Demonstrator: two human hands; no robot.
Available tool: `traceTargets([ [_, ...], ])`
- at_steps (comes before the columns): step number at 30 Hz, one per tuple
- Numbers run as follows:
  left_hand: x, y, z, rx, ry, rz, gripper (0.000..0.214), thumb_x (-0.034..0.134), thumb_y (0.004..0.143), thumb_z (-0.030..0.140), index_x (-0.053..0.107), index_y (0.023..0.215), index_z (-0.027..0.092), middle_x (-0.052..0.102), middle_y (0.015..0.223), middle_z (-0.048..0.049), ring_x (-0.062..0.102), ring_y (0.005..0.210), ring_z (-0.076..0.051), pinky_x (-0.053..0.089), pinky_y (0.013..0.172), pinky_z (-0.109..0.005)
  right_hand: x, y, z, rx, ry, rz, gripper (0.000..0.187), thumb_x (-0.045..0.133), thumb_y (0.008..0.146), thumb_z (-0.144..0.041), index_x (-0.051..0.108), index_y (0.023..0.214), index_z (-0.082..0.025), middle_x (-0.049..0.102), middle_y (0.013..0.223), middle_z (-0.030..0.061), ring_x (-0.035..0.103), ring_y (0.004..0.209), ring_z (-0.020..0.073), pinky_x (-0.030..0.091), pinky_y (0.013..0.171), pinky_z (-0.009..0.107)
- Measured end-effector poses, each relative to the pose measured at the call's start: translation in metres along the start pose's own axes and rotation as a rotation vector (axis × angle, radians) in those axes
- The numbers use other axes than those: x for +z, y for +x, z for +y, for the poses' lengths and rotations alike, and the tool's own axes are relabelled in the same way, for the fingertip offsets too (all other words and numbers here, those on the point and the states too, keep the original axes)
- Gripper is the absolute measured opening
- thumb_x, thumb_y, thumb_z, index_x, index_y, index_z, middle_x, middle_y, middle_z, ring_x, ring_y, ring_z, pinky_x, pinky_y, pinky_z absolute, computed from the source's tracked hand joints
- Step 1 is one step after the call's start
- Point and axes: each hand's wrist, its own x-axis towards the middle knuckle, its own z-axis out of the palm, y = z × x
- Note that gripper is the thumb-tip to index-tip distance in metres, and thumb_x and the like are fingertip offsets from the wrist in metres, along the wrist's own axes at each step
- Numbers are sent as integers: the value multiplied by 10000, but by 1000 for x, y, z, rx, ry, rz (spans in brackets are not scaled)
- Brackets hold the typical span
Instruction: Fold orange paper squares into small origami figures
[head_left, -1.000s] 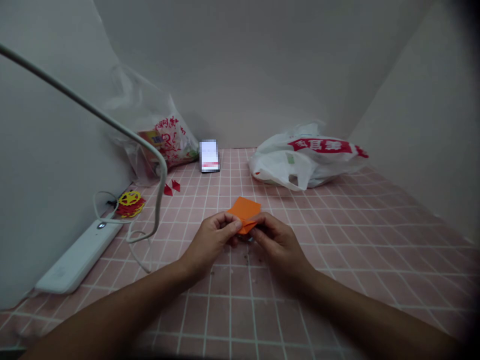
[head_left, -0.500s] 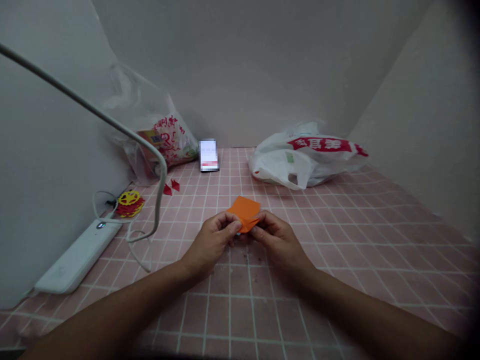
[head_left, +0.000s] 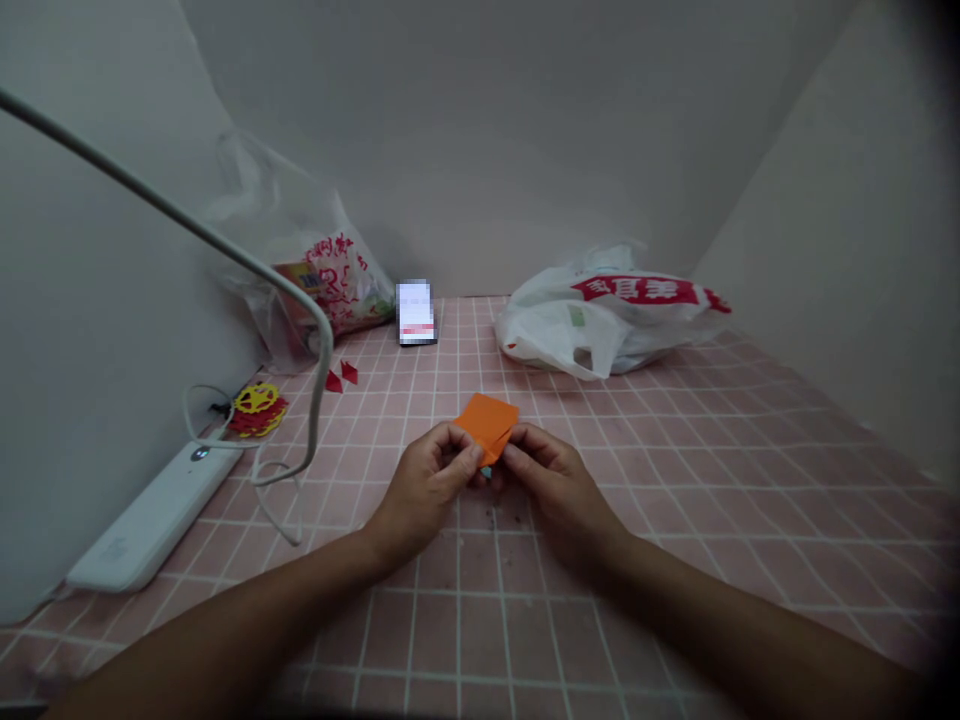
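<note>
A folded piece of orange paper (head_left: pixel 486 418) is held between both hands, over the middle of the tiled-pattern surface. My left hand (head_left: pixel 437 472) pinches its lower left edge, thumb on top. On the other side, my right hand (head_left: pixel 546 472) grips the lower right edge between thumb and fingers. A fold line runs across the paper's lower part. A small pale blue-green bit shows just under it, between the hands; what it is I cannot tell. The fingertips beneath the paper are partly hidden.
Pink table (head_left: pixel 690 560) with white grid lines. Behind stand a printed plastic bag (head_left: pixel 345 285), a lit phone (head_left: pixel 416 312) and a white bag (head_left: pixel 555 330). Leftward lie red folded pieces (head_left: pixel 348 372), yellow and red cut-outs (head_left: pixel 257 400), a white power strip-like device (head_left: pixel 150 520) and a cable (head_left: pixel 322 370).
The flap at the paper's lower right now lies flatter, and my right fingers have shifted slightly along that edge. Both hands keep hold of the paper.
</note>
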Motion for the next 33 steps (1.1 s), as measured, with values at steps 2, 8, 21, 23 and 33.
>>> traceTargets([
  [2, 0, 0, 0, -2, 4, 26, 200, 634, 838, 333, 549, 769, 166, 617, 689, 2, 580, 649, -131, 452, 666, -272, 0, 0, -2, -21, -22, 3, 174, 605, 903, -365, 620, 857, -198, 624, 726, -7, 576, 653, 135, 454, 657, 278],
  [8, -1, 2, -3, 18, 72, 46, 195, 667, 804, 331, 563, 753, 174, 597, 703, 6, 566, 651, -137, 431, 643, -269, -2, 0, -5, -40, -87, 34, 261, 595, 909, -436, 595, 809, -196, 598, 690, -15, 550, 580, 125, 443, 582, 266],
  [21, -2, 3, -1, 21, 46, 2, 165, 667, 814, 284, 574, 751, 164, 610, 682, 11, 559, 639, -118, 432, 637, -247, -7, 2, -8, -38, -165, 92, 287, 625, 896, -399, 597, 718, -174, 594, 638, -20, 538, 513, 100, 416, 527, 243],
  [23, -2, 3, -1, 15, 56, 8, 160, 665, 817, 277, 571, 752, 164, 613, 671, 13, 555, 631, -116, 431, 634, -245, -8, 2, -8, -43, -179, 88, 326, 589, 918, -430, 598, 718, -173, 598, 645, -13, 542, 511, 103, 420, 520, 247],
  [33, -5, 2, -3, 17, 28, -56, 220, 591, 897, 351, 598, 808, 150, 611, 758, 0, 578, 724, -127, 454, 719, -261, -4, 1, -11, -43, -221, 96, 236, 653, 851, -374, 599, 726, -181, 586, 601, -39, 520, 472, 95, 408, 473, 229],
])
